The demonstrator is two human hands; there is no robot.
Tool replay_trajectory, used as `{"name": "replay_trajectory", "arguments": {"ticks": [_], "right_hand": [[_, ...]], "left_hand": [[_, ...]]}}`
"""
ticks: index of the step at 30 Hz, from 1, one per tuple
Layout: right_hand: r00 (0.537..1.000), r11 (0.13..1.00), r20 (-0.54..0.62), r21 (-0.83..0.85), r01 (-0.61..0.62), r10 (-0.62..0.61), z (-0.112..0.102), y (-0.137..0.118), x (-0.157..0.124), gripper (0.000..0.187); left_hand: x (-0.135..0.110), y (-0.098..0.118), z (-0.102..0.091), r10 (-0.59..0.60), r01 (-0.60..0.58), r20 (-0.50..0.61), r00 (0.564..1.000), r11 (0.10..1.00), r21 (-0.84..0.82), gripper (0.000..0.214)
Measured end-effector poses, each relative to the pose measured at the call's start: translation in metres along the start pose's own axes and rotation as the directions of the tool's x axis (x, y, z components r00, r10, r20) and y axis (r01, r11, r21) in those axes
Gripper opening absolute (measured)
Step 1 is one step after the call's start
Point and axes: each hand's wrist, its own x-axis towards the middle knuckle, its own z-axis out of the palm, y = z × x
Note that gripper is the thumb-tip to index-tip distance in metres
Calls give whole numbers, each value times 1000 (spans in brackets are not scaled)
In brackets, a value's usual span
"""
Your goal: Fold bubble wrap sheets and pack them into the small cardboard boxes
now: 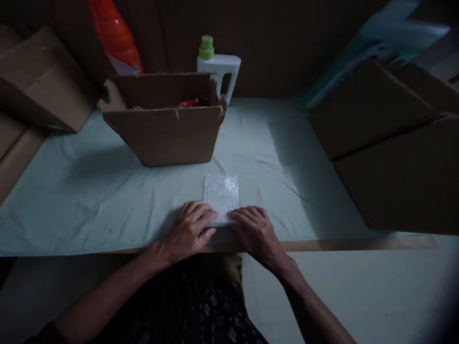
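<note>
A small flat square of bubble wrap lies on the pale cloth near the table's front edge. My left hand rests on its near left corner, fingers stretched flat over it. My right hand lies beside it on the right, fingertips touching the near right corner, fingers flat and apart. Neither hand grips anything.
An open cardboard box with red items inside stands behind the wrap. A white bottle with a green cap and an orange bottle stand at the back. Cardboard boxes are stacked right, another left. The table's wooden front edge shows.
</note>
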Motion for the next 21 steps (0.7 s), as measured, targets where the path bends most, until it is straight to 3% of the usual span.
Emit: {"name": "replay_trajectory", "arguments": {"ticks": [3, 5, 8, 11, 13, 16, 18, 21], "right_hand": [[1000, 999, 19, 53, -10, 9, -8, -9, -7, 23], [999, 998, -34, -46, -31, 29, -9, -13, -9, 33], [999, 977, -38, -215, 7, -15, -2, -12, -2, 40], [999, 972, -18, -232, 40, -46, 10, -3, 10, 28], [996, 986, -85, -166, -20, 6, 17, 3, 15, 23], [980, 992, -157, 47, -118, 124, 20, 1, 14, 23], [981, 965, -99, 220, -143, 168, 17, -6, 10, 22], [982, 913, -16, 371, -171, 190, 11, -14, 6, 26]], "left_hand": [[-2, 0, -3, -56, 61, 76, 996, 996, -69, 28], [6, -5, 0, -126, 130, 89, 988, 991, -40, 28], [20, -14, 7, -266, 266, 13, 964, 963, 37, 27], [19, -15, 6, -416, 404, -103, 904, 907, -118, 32], [10, -11, 2, -548, 483, -82, 833, 791, -376, 39], [-4, 0, -1, -645, 536, 165, 747, 436, -723, 48], [-7, 7, 1, -639, 515, 266, 722, 240, -823, 52], [-6, 14, 6, -677, 467, 253, 691, 151, -871, 48]]}}
